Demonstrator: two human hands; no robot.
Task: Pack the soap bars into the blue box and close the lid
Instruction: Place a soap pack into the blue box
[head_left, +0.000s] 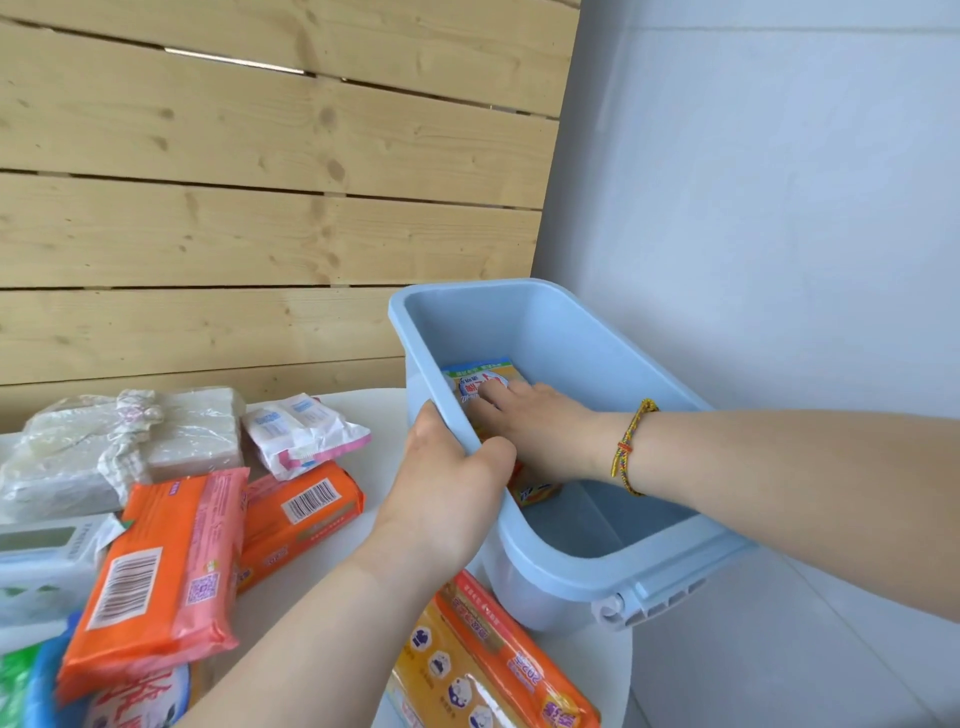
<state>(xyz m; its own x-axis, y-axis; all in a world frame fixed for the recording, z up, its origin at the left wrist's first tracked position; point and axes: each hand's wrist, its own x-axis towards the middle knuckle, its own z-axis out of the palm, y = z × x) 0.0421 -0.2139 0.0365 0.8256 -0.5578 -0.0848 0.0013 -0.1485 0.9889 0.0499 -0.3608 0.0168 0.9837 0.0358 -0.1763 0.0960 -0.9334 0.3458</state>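
The light blue box (566, 306) stands open on the right part of a white table, no lid in sight. My left hand (447, 478) grips its near left rim. My right hand (540, 421) reaches down inside and rests on a yellow-and-blue soap pack (480, 376) lying on the box floor. Whether the fingers grip the pack or only press on it is unclear. Outside the box lie two orange soap bars (161, 577) (301, 512), a pink-and-white soap pack (301, 431), and a yellow-orange multipack (498, 660) at the front.
The round white table (384, 410) also bears clear-wrapped pale blocks (119, 447) at the back left and white, green and blue packs (36, 571) at the left edge. A wooden slat wall stands behind; a white wall lies right.
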